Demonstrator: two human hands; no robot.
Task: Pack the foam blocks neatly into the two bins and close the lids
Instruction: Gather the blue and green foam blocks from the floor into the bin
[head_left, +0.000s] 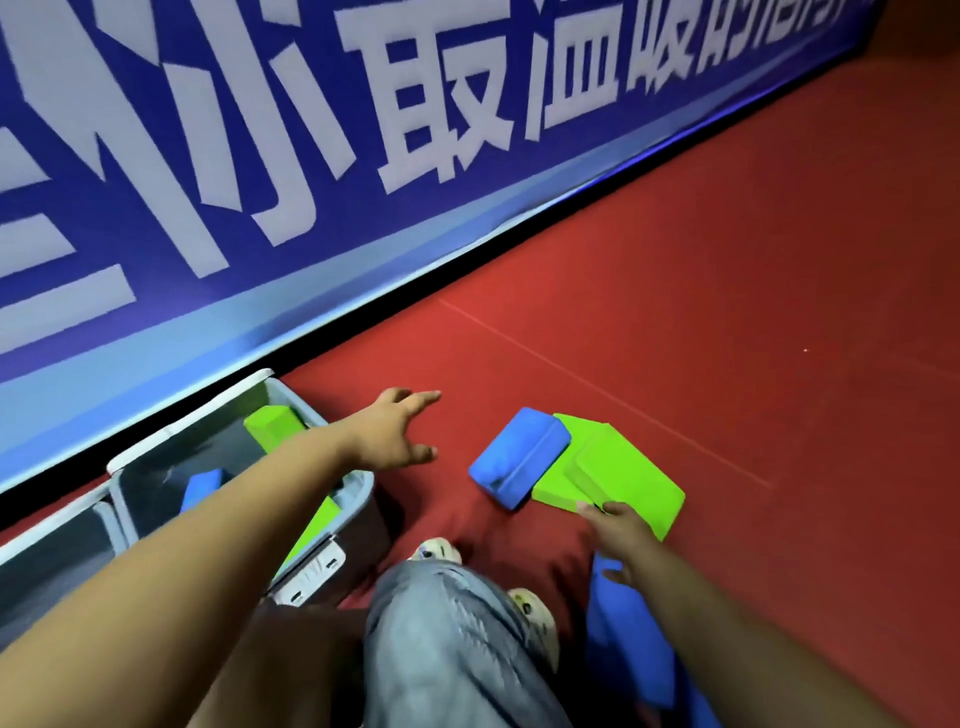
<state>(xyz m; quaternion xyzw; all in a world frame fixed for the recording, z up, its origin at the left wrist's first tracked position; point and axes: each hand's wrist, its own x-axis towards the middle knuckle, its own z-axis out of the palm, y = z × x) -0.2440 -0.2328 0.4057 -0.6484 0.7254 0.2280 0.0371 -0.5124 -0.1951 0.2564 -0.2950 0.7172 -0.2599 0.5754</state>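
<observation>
On the red floor (727, 312) in front of us, the job looks only partly done. Our head view shows the nearer grey bin (358, 499) already holding some foam: a green block (272, 423) stands tilted at its far end, a blue block (200, 486) lies lower inside, and another green piece (311, 530) leans against its near wall. A second bin (57, 551) sits just beside it on the left; its contents are hidden from us. Neither bin has its lid closed.

Still to pack are a blue foam block (519, 457) touching two overlapping green foam blocks (628, 480), and another blue piece (631, 649) near our knee.

Our left hand (397, 431) reaches out over the floor with fingers spread, holding nothing. Our right hand (621, 535) touches the near edge of the green blocks; we cannot tell whether it has a grip yet.

Behind the bins runs a blue banner (311, 156) with large white lettering, meeting the floor along a dark strip.
</observation>
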